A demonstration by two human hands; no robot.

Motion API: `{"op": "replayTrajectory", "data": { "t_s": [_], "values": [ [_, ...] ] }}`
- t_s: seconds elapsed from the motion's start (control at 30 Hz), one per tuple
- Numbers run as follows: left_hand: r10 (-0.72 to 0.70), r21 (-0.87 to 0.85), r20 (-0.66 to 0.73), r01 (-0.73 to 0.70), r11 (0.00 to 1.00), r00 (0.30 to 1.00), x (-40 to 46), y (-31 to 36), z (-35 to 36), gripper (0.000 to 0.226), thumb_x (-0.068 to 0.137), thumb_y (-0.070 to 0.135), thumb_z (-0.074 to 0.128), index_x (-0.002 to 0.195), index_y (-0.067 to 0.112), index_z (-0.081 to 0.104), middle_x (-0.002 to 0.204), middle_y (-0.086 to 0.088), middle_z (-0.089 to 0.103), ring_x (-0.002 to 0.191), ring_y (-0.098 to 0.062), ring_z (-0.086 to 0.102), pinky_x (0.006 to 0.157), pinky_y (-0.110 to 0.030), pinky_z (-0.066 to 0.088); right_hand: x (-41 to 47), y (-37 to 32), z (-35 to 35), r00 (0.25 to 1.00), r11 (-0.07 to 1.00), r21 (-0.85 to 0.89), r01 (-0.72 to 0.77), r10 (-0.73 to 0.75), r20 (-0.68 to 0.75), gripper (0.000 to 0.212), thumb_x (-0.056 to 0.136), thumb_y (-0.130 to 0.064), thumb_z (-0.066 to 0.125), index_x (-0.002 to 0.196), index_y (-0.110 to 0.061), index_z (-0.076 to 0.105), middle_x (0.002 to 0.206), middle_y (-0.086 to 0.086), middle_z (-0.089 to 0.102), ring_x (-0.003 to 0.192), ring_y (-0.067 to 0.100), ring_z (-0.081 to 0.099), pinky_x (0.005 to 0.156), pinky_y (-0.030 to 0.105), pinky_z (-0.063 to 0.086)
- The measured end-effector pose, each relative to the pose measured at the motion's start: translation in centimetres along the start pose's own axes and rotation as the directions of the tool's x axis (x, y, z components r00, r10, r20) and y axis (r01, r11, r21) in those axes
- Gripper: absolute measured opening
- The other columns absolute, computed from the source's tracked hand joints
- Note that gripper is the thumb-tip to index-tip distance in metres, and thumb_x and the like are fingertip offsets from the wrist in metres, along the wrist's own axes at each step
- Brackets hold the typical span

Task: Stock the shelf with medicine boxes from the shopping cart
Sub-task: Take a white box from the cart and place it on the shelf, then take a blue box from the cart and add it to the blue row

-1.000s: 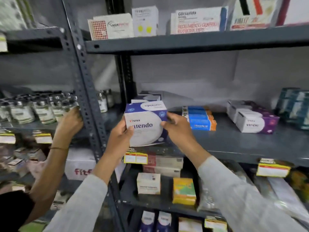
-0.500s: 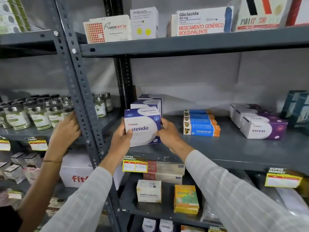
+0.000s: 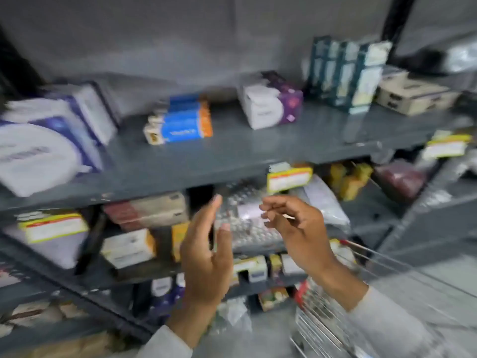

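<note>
Two empty hands, left and right, hang open below the shelf beside the cart.

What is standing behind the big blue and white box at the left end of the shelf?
Behind the blue and white box stands at least one more alike box. Anything further back is covered and blurred.

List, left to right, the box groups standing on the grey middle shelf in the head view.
White-and-blue boxes → blue-and-orange box stack → white-and-purple boxes → tall dark teal cartons → beige box. All lettering is blurred. Both hands are below the shelf, empty.
</note>
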State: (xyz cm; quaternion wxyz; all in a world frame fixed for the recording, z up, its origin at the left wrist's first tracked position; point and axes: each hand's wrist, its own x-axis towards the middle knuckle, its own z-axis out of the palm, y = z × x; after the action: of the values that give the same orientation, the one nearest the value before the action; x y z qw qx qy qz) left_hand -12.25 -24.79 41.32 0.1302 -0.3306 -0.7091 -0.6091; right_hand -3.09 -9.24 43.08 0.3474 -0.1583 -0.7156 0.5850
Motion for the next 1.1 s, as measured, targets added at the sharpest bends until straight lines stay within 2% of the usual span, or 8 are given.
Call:
{"op": "replayTrajectory", "data": {
  "t_s": [0.1, 0.2, 0.3, 0.4, 0.47, 0.6, 0.83, 1.1],
  "values": [
    [-0.069, 0.133, 0.401, 0.017, 0.991, 0.914, -5.8, -2.7, 8.5, 0.045, 0.1, 0.03, 0.054, 0.145, 0.025, 0.054, 0.148, 0.006, 0.056, 0.139, -0.007, 0.048, 0.113, -0.033, 0.04, -3.2, 7.1, -8.5, 0.983, 0.969, -0.166, -0.181, 0.176, -0.045, 0.023, 0.089, -0.012, 0.066, 0.1, -0.03, 0.076, 0.096, -0.002, 0.079, 0.089, 0.022, 0.076, 0.078, 0.045, 0.062],
    [-0.196, 0.303, 0.695, -0.034, 0.952, 0.692, -12.1, -6.7, 15.7, 0.052, 0.101, 0.038, 0.049, 0.151, 0.027, 0.045, 0.155, -0.001, 0.05, 0.144, -0.015, 0.042, 0.118, -0.035, 0.035, -6.3, 14.5, -16.1, 0.923, 0.86, -0.337, -0.383, 0.369, -0.106, 0.044, 0.084, 0.001, 0.061, 0.095, -0.039, 0.075, 0.09, -0.005, 0.075, 0.086, 0.022, 0.071, 0.08, 0.043, 0.058],
    [-0.31, 0.421, 0.818, -0.136, 0.897, 0.486, -17.6, -9.6, 21.2, 0.058, 0.1, 0.041, 0.042, 0.153, 0.019, 0.041, 0.157, -0.007, 0.047, 0.147, -0.024, 0.04, 0.12, -0.033, 0.027, -9.8, 21.7, -22.7, 0.799, 0.638, -0.536, -0.553, 0.589, -0.122, 0.027, 0.09, -0.001, 0.063, 0.105, -0.018, 0.078, 0.1, 0.006, 0.076, 0.096, 0.027, 0.071, 0.091, 0.038, 0.055],
    [-0.42, 0.499, 0.841, -0.188, 0.846, 0.341, -21.4, -11.1, 24.9, 0.06, 0.104, 0.044, 0.037, 0.157, 0.018, 0.032, 0.163, -0.004, 0.039, 0.149, -0.024, 0.033, 0.121, -0.035, 0.026, -14.3, 29.1, -27.5, 0.636, 0.398, -0.663, -0.634, 0.756, -0.155, 0.028, 0.08, -0.002, 0.066, 0.094, -0.024, 0.077, 0.107, 0.01, 0.079, 0.101, 0.032, 0.074, 0.09, 0.035, 0.056],
    [-0.46, 0.519, 0.846, -0.216, 0.827, 0.269, -23.3, -12.2, 26.6, 0.062, 0.104, 0.049, 0.031, 0.158, 0.017, 0.029, 0.165, -0.004, 0.033, 0.153, -0.021, 0.025, 0.124, -0.036, 0.018, -17.3, 33.3, -29.1, 0.565, 0.277, -0.77, -0.574, 0.815, -0.129, 0.032, 0.077, -0.007, 0.065, 0.103, -0.02, 0.077, 0.111, 0.013, 0.078, 0.103, 0.034, 0.073, 0.086, 0.034, 0.055],
    [-0.445, 0.524, 0.851, -0.377, 0.764, 0.28, -25.9, -14.3, 28.1, 0.072, 0.101, 0.057, 0.015, 0.159, 0.015, 0.025, 0.167, -0.004, 0.026, 0.157, -0.019, 0.011, 0.128, -0.044, 0.0, -22.4, 39.7, -29.4, 0.527, 0.242, -0.868, -0.434, 0.849, -0.027, 0.04, 0.081, -0.012, 0.064, 0.121, -0.009, 0.067, 0.118, 0.017, 0.073, 0.109, 0.035, 0.069, 0.089, 0.037, 0.054],
    [-0.338, 0.503, 0.842, -0.386, 0.774, 0.42, -27.0, -15.4, 28.0, 0.06, 0.104, 0.043, 0.029, 0.156, 0.012, 0.034, 0.163, -0.008, 0.035, 0.155, -0.022, 0.019, 0.127, -0.047, 0.013, -27.7, 48.5, -28.4, 0.581, 0.194, -0.93, -0.312, 0.813, -0.025, 0.043, 0.088, -0.011, 0.058, 0.131, -0.011, 0.055, 0.125, 0.009, 0.066, 0.111, 0.026, 0.062, 0.094, 0.037, 0.056],
    [-0.374, 0.496, 0.852, -0.337, 0.8, 0.366, -26.5, -14.7, 27.6, 0.068, 0.105, 0.053, 0.02, 0.161, 0.015, 0.014, 0.17, -0.005, 0.013, 0.158, -0.019, 0.0, 0.127, -0.046, 0.004, -25.8, 44.1, -27.5, 0.658, 0.224, -0.918, -0.327, 0.751, -0.051, 0.034, 0.081, -0.012, 0.06, 0.115, -0.013, 0.065, 0.103, 0.01, 0.075, 0.089, 0.029, 0.069, 0.076, 0.038, 0.058]
  ]
}}
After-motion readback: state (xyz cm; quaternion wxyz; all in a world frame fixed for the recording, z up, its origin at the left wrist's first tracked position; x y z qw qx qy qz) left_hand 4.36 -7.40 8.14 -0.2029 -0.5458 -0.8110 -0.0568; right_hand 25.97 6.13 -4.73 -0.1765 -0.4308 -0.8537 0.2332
